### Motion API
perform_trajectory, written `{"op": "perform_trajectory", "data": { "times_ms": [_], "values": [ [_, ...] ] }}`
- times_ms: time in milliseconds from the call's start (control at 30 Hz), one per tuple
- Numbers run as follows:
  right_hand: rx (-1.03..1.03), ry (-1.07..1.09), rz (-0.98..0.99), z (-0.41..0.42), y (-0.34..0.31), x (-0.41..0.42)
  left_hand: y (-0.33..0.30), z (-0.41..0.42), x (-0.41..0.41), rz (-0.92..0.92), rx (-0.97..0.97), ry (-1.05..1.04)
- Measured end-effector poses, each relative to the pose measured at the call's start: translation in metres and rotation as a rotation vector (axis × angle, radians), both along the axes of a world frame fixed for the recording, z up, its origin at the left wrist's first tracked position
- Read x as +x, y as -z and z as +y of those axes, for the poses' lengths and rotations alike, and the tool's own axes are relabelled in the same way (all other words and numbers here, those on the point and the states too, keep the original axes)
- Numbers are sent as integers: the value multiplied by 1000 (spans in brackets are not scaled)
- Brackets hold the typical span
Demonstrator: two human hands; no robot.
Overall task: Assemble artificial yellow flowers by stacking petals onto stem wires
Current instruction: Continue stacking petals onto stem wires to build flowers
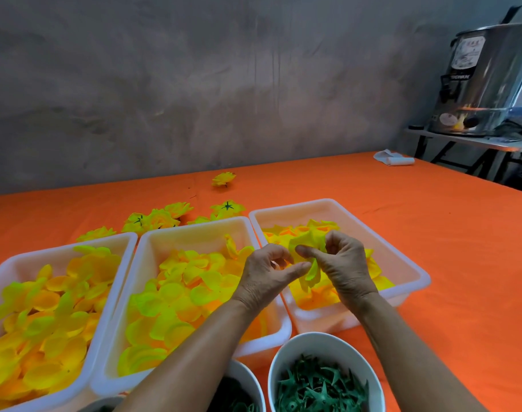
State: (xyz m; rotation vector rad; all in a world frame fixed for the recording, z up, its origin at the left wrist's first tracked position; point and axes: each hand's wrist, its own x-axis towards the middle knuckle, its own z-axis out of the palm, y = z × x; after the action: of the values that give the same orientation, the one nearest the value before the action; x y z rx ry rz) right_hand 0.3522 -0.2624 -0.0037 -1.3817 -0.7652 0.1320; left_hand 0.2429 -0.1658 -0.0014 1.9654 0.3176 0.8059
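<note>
Over the right white tray (414, 272), my right hand (343, 263) pinches a yellow petal piece (308, 248) between thumb and fingers. My left hand (268, 272) meets it from the left, thumb tip touching the same petal's lower edge. Whether a stem wire runs through the petal is hidden by the fingers. The middle tray (194, 230) and the left tray (60, 251) hold several loose yellow petals. A white bowl (283, 361) near the front edge is full of green star-shaped calyx pieces.
Finished yellow flowers (161, 218) lie on the orange tablecloth behind the trays, one more flower (223, 179) farther back. A second bowl (247, 379) sits under my left forearm. A white roll (393, 159) lies at the far right; a steel urn (485, 78) stands on a side table.
</note>
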Motion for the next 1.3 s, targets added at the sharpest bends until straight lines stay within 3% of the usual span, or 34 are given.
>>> {"op": "perform_trajectory", "data": {
  "times_ms": [133,233,400,533,967,1167,1300],
  "values": [
    [25,-124,99,0,-1,-1,-2,0,-2,-47,-88,42],
    [89,-73,158,-3,-5,-2,-4,2,-2,-106,-250,32],
    [162,88,252,-1,-4,2,-7,3,-1,-175,-304,-58],
    [248,152,350,0,-4,6,-9,6,-2,-227,-473,-87],
    [198,310,353,1,-4,8,-8,5,-4,-185,-425,23],
    [-1,494,325,5,-3,18,-4,6,-2,-169,-392,-41],
    [-103,492,328,2,-8,24,-2,7,-2,-179,-340,-80]
  ]
}}
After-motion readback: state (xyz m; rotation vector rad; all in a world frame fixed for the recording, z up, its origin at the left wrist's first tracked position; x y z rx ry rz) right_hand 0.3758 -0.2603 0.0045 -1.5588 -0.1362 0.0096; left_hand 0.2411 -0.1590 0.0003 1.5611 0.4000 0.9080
